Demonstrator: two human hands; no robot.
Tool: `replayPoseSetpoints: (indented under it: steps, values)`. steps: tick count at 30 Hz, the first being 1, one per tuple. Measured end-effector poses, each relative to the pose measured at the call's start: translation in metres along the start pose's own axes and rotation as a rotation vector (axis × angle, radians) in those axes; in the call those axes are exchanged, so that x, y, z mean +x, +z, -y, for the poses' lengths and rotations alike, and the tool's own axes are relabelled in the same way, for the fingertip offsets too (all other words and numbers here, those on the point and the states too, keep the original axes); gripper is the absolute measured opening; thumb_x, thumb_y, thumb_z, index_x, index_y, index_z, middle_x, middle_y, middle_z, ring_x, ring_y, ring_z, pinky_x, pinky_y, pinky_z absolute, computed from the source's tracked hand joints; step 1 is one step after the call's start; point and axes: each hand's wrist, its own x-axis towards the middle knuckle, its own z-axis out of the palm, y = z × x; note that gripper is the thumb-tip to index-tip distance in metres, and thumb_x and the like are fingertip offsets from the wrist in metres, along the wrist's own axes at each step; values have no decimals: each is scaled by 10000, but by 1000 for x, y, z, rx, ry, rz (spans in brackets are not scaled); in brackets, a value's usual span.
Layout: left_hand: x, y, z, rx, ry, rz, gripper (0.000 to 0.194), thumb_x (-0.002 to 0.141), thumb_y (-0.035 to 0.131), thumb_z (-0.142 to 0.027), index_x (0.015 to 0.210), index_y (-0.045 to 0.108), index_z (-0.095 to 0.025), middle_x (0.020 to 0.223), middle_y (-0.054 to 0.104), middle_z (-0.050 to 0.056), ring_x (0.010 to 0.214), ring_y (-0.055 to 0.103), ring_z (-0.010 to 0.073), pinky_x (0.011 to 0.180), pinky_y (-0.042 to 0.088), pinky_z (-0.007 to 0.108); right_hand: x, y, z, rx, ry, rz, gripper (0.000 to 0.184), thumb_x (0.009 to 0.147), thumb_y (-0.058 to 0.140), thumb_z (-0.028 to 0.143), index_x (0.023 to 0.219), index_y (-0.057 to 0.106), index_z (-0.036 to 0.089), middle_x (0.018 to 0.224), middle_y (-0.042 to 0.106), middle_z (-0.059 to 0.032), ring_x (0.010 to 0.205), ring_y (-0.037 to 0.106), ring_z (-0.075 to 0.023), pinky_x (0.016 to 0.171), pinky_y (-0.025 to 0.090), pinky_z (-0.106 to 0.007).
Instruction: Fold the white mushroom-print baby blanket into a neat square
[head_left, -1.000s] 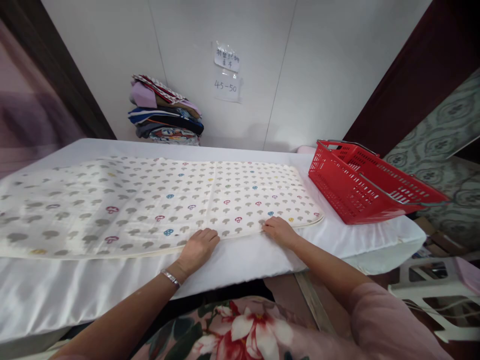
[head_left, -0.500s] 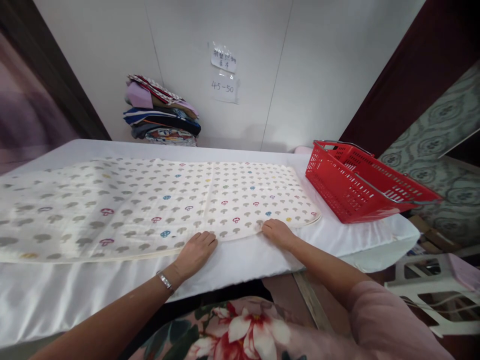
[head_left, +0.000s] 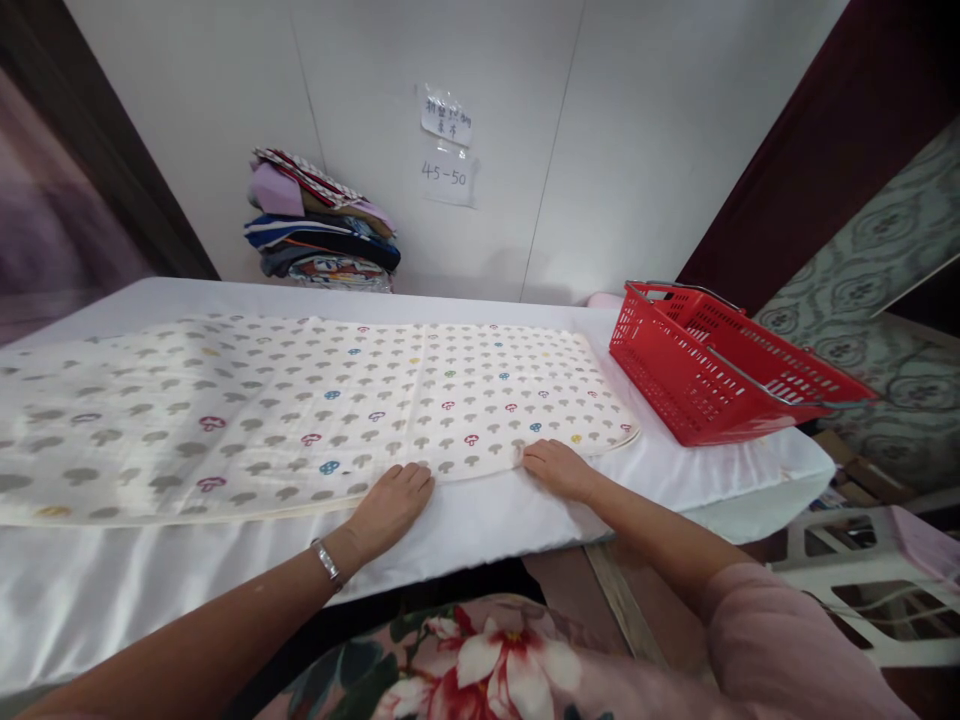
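A cream blanket [head_left: 270, 400] printed with grey and coloured mushrooms lies spread in layers, its near edge running along the front of the table. My left hand [head_left: 390, 505], with a silver watch or bracelet at the wrist, has its fingers curled together at that edge near the middle. Further right, my right hand [head_left: 555, 468] pinches the same edge, not far from the rounded right corner. The fingertips and thumbs are partly hidden from above. Some creases cross the blanket, one running front to back between the hands.
White satiny cloth [head_left: 480, 520] covers the table. A red plastic basket [head_left: 697, 380] with metal handles stands at the right end. Folded fabrics [head_left: 322, 225] are piled at the back left against the wall, where paper signs [head_left: 448, 178] hang. A white chair [head_left: 840, 590] stands lower right.
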Motion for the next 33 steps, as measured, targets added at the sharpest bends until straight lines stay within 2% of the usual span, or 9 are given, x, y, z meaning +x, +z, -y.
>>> replayPoseSetpoints:
  steps: [5,9,12,16,20,27,33]
  values:
    - [3,-2,1,9,7,0,244,799,396,-11,848,601,-132,878,592,96,819,527,212,732,405,354,2,4,-4,-16,17,8,188,893,404,138,952,580,169,974,596,-55,879,492,-170,743,361,-285]
    - [-2,2,3,-70,-23,-104,247,816,383,-25,874,592,-142,918,590,96,842,539,198,748,426,342,1,6,-4,27,60,-38,212,870,405,104,980,577,160,965,598,-69,891,496,-175,769,378,-289]
    - [-9,6,1,-171,-18,-152,233,839,379,-63,899,583,-159,919,585,86,854,544,183,777,434,339,-3,5,-2,65,63,-10,209,863,412,111,976,581,159,944,606,-65,873,503,-177,758,384,-285]
    - [-11,11,-4,-188,-56,-100,251,831,385,-68,961,574,-169,934,583,77,862,541,180,773,435,336,-6,-2,2,96,55,26,209,857,409,118,947,586,182,922,609,-51,854,510,-178,733,380,-278]
    - [-1,15,-9,-133,-116,-61,310,823,384,-46,1035,563,-187,980,581,70,873,534,187,747,434,333,-2,-4,8,67,55,13,227,838,418,108,946,589,210,930,606,-43,840,515,-181,708,366,-275]
    - [10,20,-16,-122,-108,-39,228,839,412,-57,942,585,-166,896,592,71,838,537,202,748,434,352,18,21,27,21,114,-148,195,880,415,139,872,591,222,869,604,-20,804,518,-177,675,353,-283]
    - [6,25,-22,-137,-125,-4,235,847,413,-78,993,573,-168,928,593,84,870,537,220,760,437,366,14,24,29,42,78,-131,183,845,446,103,833,575,232,853,593,-3,773,515,-173,646,342,-282]
